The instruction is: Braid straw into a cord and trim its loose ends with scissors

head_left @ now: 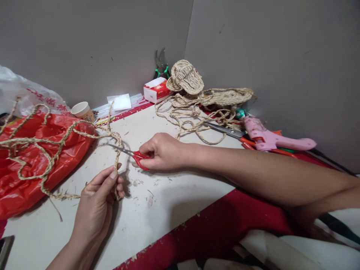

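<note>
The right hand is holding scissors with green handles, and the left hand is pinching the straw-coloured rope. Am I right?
Almost! The handles aren't green: the head view shows that the scissors in the right hand have red handles. The rest is right: the left hand is pinching the straw-coloured rope.

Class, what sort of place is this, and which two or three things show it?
Probably a small craft corner: coiled rope lies heaped at the back, what looks like a glue gun lies near it, and the right hand holds scissors at a braided strand.
</note>
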A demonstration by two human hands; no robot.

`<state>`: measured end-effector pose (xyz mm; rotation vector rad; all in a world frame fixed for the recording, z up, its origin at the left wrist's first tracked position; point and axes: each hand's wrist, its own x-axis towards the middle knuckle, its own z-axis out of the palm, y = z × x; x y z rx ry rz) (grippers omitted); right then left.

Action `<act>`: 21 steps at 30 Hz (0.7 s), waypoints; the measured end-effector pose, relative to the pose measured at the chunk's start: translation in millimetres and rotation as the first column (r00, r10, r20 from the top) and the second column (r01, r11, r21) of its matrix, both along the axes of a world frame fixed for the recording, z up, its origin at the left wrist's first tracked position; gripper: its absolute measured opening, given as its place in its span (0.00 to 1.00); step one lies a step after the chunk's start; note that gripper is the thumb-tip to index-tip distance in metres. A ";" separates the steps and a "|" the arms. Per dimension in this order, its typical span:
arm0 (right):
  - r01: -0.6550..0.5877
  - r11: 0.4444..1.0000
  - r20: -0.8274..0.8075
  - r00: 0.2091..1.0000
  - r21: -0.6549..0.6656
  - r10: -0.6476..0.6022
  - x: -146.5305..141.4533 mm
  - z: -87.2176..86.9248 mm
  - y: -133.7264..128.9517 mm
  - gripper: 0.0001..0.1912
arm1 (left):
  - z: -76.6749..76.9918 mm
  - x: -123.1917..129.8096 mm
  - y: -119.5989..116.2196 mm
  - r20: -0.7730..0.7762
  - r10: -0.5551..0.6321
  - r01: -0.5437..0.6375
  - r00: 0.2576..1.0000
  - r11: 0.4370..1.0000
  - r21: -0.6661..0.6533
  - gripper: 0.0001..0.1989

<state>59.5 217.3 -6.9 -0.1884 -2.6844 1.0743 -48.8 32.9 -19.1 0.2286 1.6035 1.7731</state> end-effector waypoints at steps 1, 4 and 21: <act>0.000 0.989 -0.019 1.000 -0.149 -0.002 -1.2 -0.8 -0.1 0.20 | -0.4 0.1 -0.5 -0.008 -0.009 0.009 1.000 1.000 0.003 0.12; -0.017 0.822 -0.013 1.000 -0.570 0.012 -4.8 -0.7 -2.0 0.22 | -3.1 1.0 -1.6 -0.063 -0.043 0.042 0.997 0.999 -0.009 0.13; -0.174 0.189 -0.195 0.976 -0.966 -0.096 -15.0 1.4 6.8 0.20 | 6.8 17.4 -4.2 -0.752 -0.105 -0.059 0.651 0.980 -0.188 0.15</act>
